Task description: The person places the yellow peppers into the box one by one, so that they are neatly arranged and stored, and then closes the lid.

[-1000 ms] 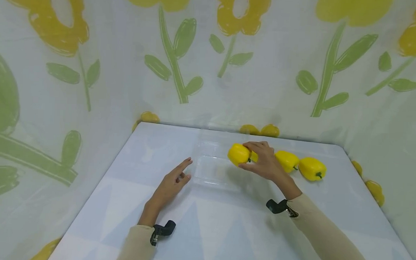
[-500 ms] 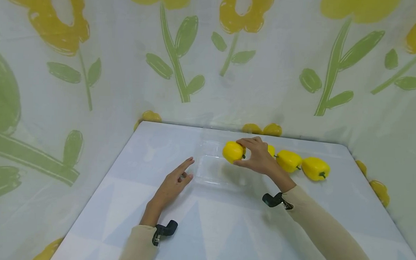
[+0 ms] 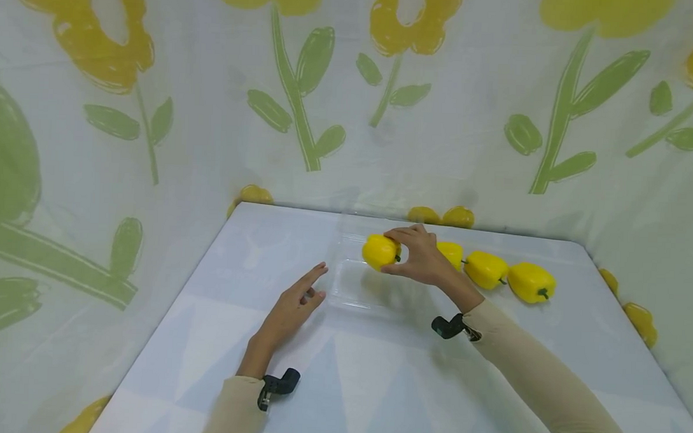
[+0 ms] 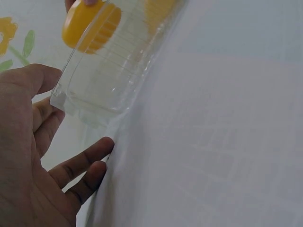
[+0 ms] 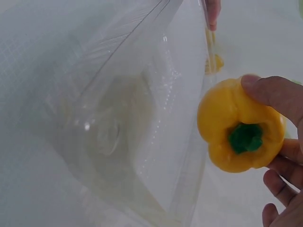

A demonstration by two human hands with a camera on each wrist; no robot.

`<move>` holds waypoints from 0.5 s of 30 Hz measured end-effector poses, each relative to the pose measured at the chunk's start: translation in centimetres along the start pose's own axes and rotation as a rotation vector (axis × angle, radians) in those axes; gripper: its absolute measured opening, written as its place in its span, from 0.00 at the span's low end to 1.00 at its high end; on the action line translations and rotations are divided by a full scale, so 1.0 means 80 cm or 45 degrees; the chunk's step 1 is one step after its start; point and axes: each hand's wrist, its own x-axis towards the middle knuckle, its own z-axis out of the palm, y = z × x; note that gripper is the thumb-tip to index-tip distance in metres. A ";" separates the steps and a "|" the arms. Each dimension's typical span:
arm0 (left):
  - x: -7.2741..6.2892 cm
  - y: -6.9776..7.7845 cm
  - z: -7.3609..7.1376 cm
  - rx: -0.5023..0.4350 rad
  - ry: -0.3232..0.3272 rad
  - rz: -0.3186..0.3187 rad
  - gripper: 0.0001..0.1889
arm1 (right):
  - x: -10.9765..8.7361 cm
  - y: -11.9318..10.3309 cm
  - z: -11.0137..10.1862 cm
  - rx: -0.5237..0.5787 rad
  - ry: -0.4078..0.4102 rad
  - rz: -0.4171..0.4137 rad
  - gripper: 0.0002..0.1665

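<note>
My right hand [image 3: 422, 256] pinches a yellow bell pepper [image 3: 379, 251] between thumb and fingers. The pepper hangs over a clear plastic container [image 3: 355, 284], its green stem [image 5: 246, 138] facing the right wrist camera. My left hand [image 3: 288, 310] lies at the container's left side with its fingers fairly straight. In the left wrist view, its thumb and a finger are close to the container's rim corner [image 4: 59, 99]; whether they touch it I cannot tell. Three more bell peppers lie in a row to the right: one partly behind my right hand [image 3: 451, 253], one in the middle [image 3: 485, 270], one outermost [image 3: 531, 283].
A pale tabletop [image 3: 218, 269] with a triangle pattern carries everything. Flower-printed cloth [image 3: 201, 109] closes in the back and both sides. Each wrist wears a black camera, one on the left [image 3: 280, 383] and one on the right [image 3: 448, 326].
My right hand has carried the bell pepper leftward over the container, uncovering more of the pepper behind it. The left hand keeps its place beside the container.
</note>
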 end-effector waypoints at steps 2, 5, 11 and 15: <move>-0.001 0.002 -0.002 0.002 -0.005 0.000 0.30 | 0.005 -0.003 0.002 -0.007 -0.013 -0.005 0.43; -0.001 0.002 -0.003 0.004 -0.007 0.001 0.30 | 0.013 -0.008 0.005 -0.024 -0.044 -0.006 0.44; 0.000 0.001 -0.002 -0.034 -0.014 0.011 0.29 | 0.024 -0.009 0.010 -0.059 -0.094 0.005 0.44; -0.001 0.001 -0.002 -0.034 -0.010 0.004 0.29 | 0.029 -0.009 0.015 -0.057 -0.118 0.009 0.43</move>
